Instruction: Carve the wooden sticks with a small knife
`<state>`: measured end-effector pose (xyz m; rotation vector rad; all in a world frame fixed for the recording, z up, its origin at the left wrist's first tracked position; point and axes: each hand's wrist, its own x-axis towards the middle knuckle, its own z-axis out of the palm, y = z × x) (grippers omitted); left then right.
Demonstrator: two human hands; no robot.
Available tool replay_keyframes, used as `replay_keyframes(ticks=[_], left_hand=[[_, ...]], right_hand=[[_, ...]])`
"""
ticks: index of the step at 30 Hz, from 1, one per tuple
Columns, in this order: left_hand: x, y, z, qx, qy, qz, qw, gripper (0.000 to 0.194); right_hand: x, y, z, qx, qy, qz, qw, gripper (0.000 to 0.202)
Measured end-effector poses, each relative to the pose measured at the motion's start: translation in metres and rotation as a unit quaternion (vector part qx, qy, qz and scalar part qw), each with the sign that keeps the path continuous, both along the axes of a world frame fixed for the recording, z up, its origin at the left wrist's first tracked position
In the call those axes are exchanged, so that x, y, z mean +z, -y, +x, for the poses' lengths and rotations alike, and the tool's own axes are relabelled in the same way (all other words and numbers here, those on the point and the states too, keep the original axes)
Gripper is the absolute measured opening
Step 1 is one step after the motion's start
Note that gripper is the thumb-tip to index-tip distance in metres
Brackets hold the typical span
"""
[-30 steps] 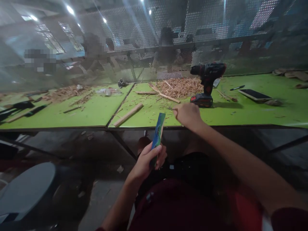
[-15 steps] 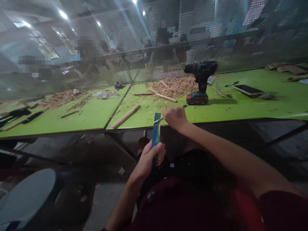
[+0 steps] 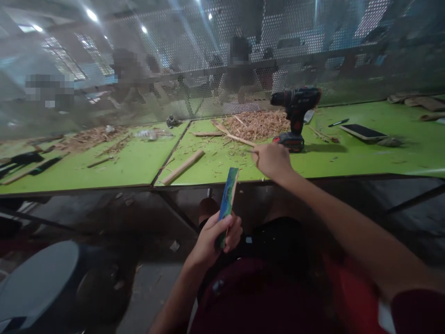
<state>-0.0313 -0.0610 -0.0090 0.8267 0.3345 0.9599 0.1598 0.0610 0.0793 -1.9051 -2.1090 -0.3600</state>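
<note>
While clamping the blue-green wooden strip (image 3: pixel 228 191) in the left hand (image 3: pixel 211 237), steady the right hand (image 3: pixel 273 161) beyond, fisted; cannot tell on what.

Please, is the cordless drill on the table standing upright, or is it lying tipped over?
Upright: the cordless drill stands on its battery base on the green table, its handle rising above the base.

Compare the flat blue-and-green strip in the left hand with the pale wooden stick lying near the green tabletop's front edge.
The flat blue-and-green strip shows two main colours; the pale wooden stick is plain tan. The strip is gripped in the left hand, off the green tabletop; the stick lies on it, untouched by either hand. Both are long and narrow.
</note>
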Motion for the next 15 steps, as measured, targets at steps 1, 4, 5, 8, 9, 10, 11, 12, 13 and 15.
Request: replay_keyframes(ticks=[1,4,5,8,9,10,11,12,13,15], left_hand=[[0.000,-0.002,0.001,-0.011,0.012,-0.004,1.000,0.027],[0.001,0.000,0.005,-0.023,0.037,-0.003,0.999,0.026],[0.001,0.001,0.006,-0.025,0.039,0.000,0.999,0.026],[0.001,0.003,0.008,-0.021,0.024,0.009,0.999,0.027],[0.001,0.003,0.008,-0.016,0.017,0.010,1.000,0.027],[0.001,0.002,0.008,-0.011,0.010,0.010,1.000,0.027],[0.000,0.002,0.007,-0.005,0.005,0.009,1.000,0.028],[0.000,0.002,0.007,0.000,0.001,0.007,1.000,0.028],[0.000,0.003,0.006,0.005,-0.003,0.006,1.000,0.028],[-0.001,0.008,0.005,0.004,-0.028,0.015,0.999,0.029]], right_hand=[[-0.004,0.013,-0.008,0.027,-0.002,-0.006,1.000,0.028],[-0.018,0.039,-0.027,0.052,0.006,-0.008,0.999,0.027],[-0.022,0.042,-0.031,0.052,0.011,-0.003,0.999,0.028],[-0.028,0.039,-0.033,0.061,0.034,0.011,0.998,0.031],[-0.029,0.036,-0.032,0.064,0.044,0.013,0.997,0.032],[-0.029,0.032,-0.031,0.069,0.052,0.014,0.996,0.032],[-0.029,0.027,-0.030,0.074,0.058,0.013,0.995,0.031],[-0.029,0.022,-0.029,0.078,0.061,0.013,0.995,0.031],[-0.029,0.015,-0.027,0.079,0.063,0.011,0.995,0.032],[-0.027,-0.001,-0.020,0.058,0.069,-0.013,0.996,0.033]])
